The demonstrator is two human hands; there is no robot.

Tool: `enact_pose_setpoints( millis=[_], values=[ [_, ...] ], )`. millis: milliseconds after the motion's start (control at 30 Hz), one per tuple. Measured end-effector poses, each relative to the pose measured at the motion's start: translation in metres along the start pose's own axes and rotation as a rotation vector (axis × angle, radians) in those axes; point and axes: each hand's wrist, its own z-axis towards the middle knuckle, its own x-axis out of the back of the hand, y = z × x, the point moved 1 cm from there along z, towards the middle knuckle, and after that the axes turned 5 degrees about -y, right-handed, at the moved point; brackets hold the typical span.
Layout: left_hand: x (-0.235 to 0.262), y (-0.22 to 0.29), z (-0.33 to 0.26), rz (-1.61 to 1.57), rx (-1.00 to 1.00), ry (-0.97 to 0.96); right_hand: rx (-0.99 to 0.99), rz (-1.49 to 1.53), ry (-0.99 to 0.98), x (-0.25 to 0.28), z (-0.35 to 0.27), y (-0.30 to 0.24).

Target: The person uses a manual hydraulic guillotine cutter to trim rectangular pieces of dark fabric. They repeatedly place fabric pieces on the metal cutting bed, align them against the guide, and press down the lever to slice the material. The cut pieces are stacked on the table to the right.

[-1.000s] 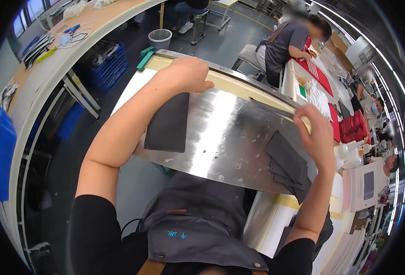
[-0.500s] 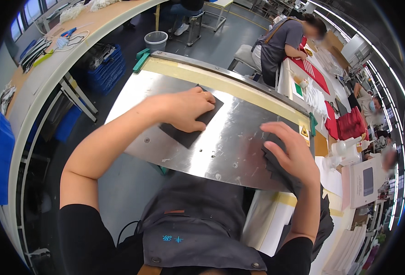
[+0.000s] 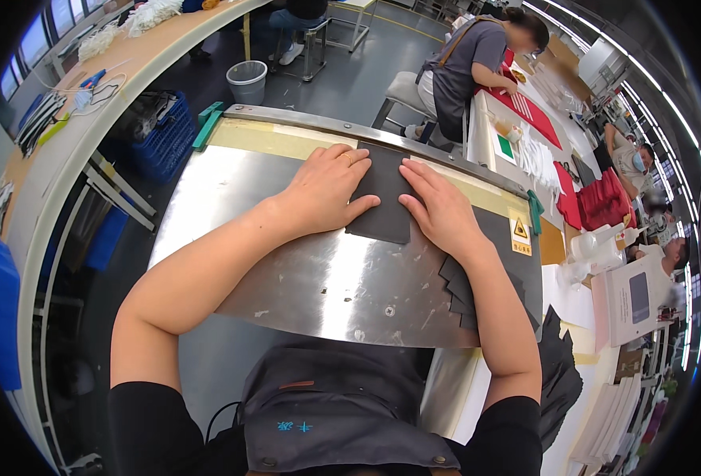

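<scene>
A dark grey rectangular piece of sheet material (image 3: 379,218) lies flat on the shiny metal plate (image 3: 279,289), its far edge at the metal bar (image 3: 311,120). My left hand (image 3: 328,186) rests along the piece's left edge with fingers extended and the thumb on its surface. At the right edge lies my right hand (image 3: 443,208), fingers stretched out and fingertips touching the piece. Both hands press from above and grasp nothing. Several similar dark pieces (image 3: 460,295) lie fanned out on the plate's right side, partly hidden under my right forearm.
Green clamps (image 3: 207,127) sit at the bar's ends. A warning label (image 3: 520,236) is on the plate's right. More dark material (image 3: 558,373) lies at lower right. A co-worker (image 3: 469,67) bends over red material (image 3: 535,115). A long bench (image 3: 140,75) curves along the left.
The dark piece has moved far and right, up to the bar, and turned straighter. My right hand has come from the stacked pieces to its right edge. The view has shifted slightly.
</scene>
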Motion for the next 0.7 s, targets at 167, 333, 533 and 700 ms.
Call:
enact_pose_setpoints(
  millis=[167,333,533,700],
  values=[
    [-0.005,0.007,0.006,0.045,0.013,-0.020,-0.052,0.027,-0.019,0.004,-0.005,0.007],
    [-0.008,0.006,0.009,0.054,0.026,-0.015,-0.036,0.039,0.000,0.003,-0.006,0.011],
    [-0.009,-0.002,0.012,0.043,0.013,0.011,-0.022,0.034,0.029,-0.001,-0.003,0.013],
    [-0.011,-0.003,0.012,0.028,-0.010,0.037,-0.018,0.023,0.033,-0.002,-0.003,0.013]
  ],
)
